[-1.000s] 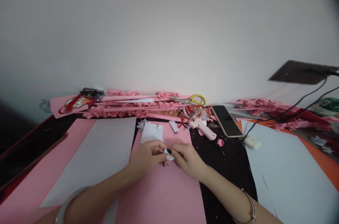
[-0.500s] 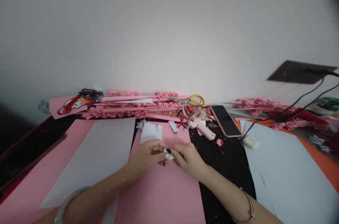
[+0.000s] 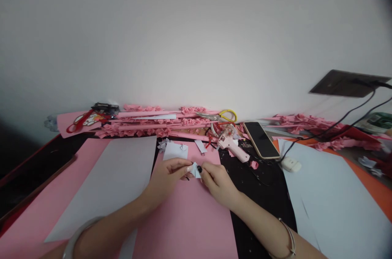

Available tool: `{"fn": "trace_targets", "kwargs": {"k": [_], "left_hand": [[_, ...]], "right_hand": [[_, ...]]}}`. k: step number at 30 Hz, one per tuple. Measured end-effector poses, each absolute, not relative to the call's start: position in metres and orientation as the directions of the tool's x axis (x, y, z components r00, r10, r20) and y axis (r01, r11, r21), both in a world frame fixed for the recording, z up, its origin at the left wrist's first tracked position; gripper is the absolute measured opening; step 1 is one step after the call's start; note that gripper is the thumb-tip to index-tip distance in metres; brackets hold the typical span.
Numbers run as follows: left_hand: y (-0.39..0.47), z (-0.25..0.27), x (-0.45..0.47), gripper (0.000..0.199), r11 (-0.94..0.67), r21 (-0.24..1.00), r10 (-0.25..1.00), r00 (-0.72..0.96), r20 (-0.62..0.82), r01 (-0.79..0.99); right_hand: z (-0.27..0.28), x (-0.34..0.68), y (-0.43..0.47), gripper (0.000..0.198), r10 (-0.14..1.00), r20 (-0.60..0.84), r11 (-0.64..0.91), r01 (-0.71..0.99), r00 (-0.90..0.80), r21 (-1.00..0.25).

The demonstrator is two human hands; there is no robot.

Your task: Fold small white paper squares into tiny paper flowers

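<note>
Between my two hands is a small folded piece of white paper, held over a pink sheet. My left hand pinches its left side between thumb and fingers. On the other side my right hand grips it, the dark-nailed thumb lying on the paper's face. A crease or slit shows in the middle of the piece. Just behind the hands lie a white paper square and a small white strip. Folded white paper bits sit to their left.
A pink glue gun, a phone and yellow-handled scissors lie behind on the right. Pink paper flower stems line the wall. Large white sheets flank the pink one. Black cables run down at the right.
The folded paper has been turned and raised slightly, so more of its face shows between my hands. My right thumb has shifted onto its right side. Everything else stays put.
</note>
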State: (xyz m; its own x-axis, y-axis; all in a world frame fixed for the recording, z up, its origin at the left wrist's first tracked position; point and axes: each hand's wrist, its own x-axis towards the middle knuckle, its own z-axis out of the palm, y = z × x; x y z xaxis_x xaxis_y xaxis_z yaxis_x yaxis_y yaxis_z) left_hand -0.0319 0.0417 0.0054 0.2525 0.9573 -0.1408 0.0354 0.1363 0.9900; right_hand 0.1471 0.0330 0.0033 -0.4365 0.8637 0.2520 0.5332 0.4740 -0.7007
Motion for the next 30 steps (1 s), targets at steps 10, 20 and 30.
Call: {"fn": "trace_targets", "kwargs": {"k": [10, 20, 30], "left_hand": [[0.038, 0.007, -0.031, 0.02, 0.019, 0.988, 0.966, 0.252, -0.058, 0.152], [0.035, -0.001, -0.031, 0.019, -0.127, 0.966, 0.968, 0.242, 0.071, 0.224], [0.036, -0.008, -0.031, 0.019, -0.108, 0.981, 0.962, 0.265, 0.062, 0.163]], "right_hand": [[0.0, 0.146, 0.031, 0.02, 0.847, 0.269, 0.501, 0.52, -0.459, -0.692], [0.0, 0.145, 0.032, 0.02, 0.843, 0.277, 0.507, 0.509, -0.462, -0.695], [-0.001, 0.145, 0.03, 0.02, 0.841, 0.265, 0.512, 0.535, -0.472, -0.672]]}}
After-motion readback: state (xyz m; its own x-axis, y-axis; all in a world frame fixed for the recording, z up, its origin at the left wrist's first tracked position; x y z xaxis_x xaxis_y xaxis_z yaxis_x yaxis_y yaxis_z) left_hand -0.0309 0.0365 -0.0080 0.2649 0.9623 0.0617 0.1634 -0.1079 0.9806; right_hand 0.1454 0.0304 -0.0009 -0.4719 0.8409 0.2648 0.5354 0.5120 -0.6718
